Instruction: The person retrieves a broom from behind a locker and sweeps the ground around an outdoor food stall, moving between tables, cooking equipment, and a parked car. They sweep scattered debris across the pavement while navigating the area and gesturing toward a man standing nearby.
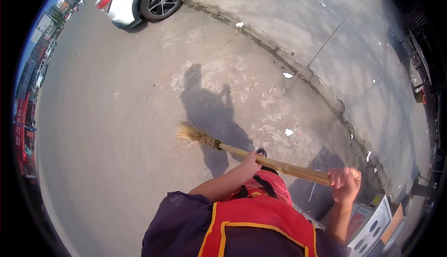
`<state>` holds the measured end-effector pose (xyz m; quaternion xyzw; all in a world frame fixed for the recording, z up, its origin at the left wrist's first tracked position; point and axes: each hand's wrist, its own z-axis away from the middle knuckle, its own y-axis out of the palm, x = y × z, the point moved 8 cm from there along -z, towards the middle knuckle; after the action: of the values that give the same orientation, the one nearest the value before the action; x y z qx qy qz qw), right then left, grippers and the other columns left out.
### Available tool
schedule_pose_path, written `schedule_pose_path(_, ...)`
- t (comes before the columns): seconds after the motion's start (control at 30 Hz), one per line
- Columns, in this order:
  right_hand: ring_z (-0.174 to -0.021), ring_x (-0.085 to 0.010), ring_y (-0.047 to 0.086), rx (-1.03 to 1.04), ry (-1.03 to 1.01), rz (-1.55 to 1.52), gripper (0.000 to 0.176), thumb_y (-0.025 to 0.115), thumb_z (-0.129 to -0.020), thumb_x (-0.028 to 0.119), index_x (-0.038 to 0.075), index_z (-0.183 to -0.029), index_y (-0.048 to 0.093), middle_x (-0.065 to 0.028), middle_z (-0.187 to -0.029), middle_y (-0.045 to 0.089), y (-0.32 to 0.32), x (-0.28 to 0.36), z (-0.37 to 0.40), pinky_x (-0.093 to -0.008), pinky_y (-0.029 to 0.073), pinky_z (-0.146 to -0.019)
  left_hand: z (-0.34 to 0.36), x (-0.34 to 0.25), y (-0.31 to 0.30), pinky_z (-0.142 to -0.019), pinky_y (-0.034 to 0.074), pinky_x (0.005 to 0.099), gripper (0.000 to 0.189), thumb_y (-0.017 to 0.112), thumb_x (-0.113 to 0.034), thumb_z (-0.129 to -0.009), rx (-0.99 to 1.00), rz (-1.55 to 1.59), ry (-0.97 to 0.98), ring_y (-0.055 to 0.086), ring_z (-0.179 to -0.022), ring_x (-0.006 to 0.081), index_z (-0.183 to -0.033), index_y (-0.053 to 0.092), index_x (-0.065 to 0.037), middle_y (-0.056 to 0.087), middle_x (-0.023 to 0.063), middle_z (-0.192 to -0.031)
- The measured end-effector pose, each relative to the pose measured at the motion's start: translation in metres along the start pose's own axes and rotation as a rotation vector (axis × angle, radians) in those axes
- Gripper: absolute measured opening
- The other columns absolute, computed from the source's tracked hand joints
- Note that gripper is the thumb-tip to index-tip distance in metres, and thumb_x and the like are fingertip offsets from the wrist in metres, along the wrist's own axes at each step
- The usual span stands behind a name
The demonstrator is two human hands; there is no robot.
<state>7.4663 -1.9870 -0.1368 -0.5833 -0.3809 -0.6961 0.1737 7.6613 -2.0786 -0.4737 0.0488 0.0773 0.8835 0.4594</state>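
worn on head, looking forward and down, wide view

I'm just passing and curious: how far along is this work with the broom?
Nothing looks plainly finished; no gathered pile shows. In hand is a straw broom with a bamboo handle, the left grip mid-handle, the right grip near its end. Apparently left: small white scraps on the grey ground, some near a dark crack. It may be early, but this view can't settle that.
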Motion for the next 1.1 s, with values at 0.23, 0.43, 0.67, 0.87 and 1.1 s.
schedule_pose_path(0.23,-0.041,-0.0120,0.033,-0.469,-0.283,0.358,0.034,0.041,-0.082,0.015,0.010,-0.051,0.029,-0.0021,-0.041,0.032,-0.109,0.080,0.028,-0.0301,0.036,-0.059,-0.032,0.206,0.206,-0.058,0.049,0.0355,0.016,0.047,-0.013,-0.079,0.307,-0.611,-0.235,0.050,-0.058,0.0196,-0.087,0.040,-0.003,0.046,0.0103,-0.071)
schedule_pose_path(0.43,-0.047,-0.0119,0.033,-0.635,-0.458,0.257,0.032,0.043,-0.080,0.018,0.011,-0.052,0.030,-0.0006,-0.045,0.029,-0.144,0.100,0.035,-0.0333,0.037,-0.065,0.032,0.219,0.284,-0.063,0.049,0.0350,0.009,0.051,-0.009,-0.076,0.520,-0.705,-0.288,0.051,-0.063,0.0194,-0.078,0.044,-0.004,0.047,0.0078,-0.069)
schedule_pose_path(0.67,-0.040,-0.0147,0.037,-0.555,-0.301,-0.021,0.036,0.037,-0.082,0.009,0.009,-0.047,0.027,-0.0043,-0.038,0.034,-0.117,0.034,-0.124,-0.0327,0.038,-0.060,-0.061,0.063,0.330,-0.061,0.048,0.0359,0.010,0.050,-0.011,-0.077,0.341,-0.616,-0.094,0.050,-0.059,0.0205,-0.079,0.042,-0.005,0.048,0.0079,-0.066)
schedule_pose_path(0.87,-0.042,-0.0151,0.041,-0.732,-0.183,-0.086,0.034,0.042,-0.079,0.000,0.006,-0.048,0.032,-0.0047,-0.043,0.040,-0.083,0.007,-0.184,-0.0340,0.039,-0.059,-0.147,0.012,0.321,-0.059,0.049,0.0325,0.012,0.047,-0.014,-0.075,-0.102,-0.985,-0.220,0.050,-0.056,0.0181,-0.069,0.042,-0.006,0.046,0.0054,-0.057)
schedule_pose_path(1.1,-0.037,-0.0108,0.030,-1.449,-0.624,-0.060,0.034,0.034,-0.081,0.011,0.012,-0.048,0.027,-0.0003,-0.037,0.029,-0.052,0.072,0.031,-0.0298,0.037,-0.055,0.049,0.145,0.322,-0.075,0.045,0.0357,0.022,0.051,-0.025,-0.080,0.253,-1.278,-0.670,0.051,-0.076,0.0215,-0.081,0.040,-0.007,0.046,0.0068,-0.076)
